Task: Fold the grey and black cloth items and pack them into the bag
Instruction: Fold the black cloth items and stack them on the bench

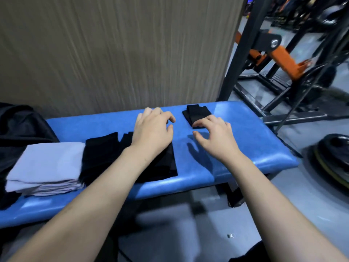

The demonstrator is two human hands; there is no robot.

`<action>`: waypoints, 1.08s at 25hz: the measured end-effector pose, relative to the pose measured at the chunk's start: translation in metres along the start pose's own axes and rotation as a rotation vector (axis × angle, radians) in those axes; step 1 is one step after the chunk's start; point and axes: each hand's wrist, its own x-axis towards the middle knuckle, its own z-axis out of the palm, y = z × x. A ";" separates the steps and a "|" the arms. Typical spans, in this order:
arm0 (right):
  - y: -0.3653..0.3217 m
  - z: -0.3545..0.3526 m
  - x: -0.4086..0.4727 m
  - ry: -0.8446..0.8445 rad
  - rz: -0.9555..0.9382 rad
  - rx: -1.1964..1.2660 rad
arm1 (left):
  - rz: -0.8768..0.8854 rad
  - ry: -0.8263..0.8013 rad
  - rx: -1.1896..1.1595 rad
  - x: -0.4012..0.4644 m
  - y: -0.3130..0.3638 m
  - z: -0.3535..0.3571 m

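Note:
A folded grey cloth (47, 165) lies on the left part of a blue padded bench (245, 140). Beside it to the right lie folded black cloths (102, 154), partly under my left forearm. A small folded black cloth (196, 113) sits near the bench's far edge. My left hand (153, 131) hovers over the bench with fingers spread, holding nothing. My right hand (215, 137) is open too, its fingertips at the near edge of the small black cloth. A black bag (20, 123) rests at the far left end, only partly in view.
A wood-grain wall panel (113, 53) stands right behind the bench. Black and orange gym equipment (279, 53) fills the right background. Weight plates (334, 157) lie on the grey floor to the right of the bench.

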 end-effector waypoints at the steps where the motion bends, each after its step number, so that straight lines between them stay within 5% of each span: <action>1: 0.012 -0.001 0.000 0.001 0.035 -0.018 | 0.001 -0.018 -0.003 0.007 0.011 0.008; 9: 0.056 0.019 0.014 -0.108 0.191 -0.036 | -0.014 -0.160 0.083 0.040 0.059 0.056; 17: 0.045 0.029 0.020 -0.193 0.154 0.062 | 0.029 -0.492 0.068 0.046 0.052 0.067; 27: 0.047 0.003 0.000 -0.197 0.195 0.095 | 0.174 -0.560 -0.028 0.028 0.063 0.048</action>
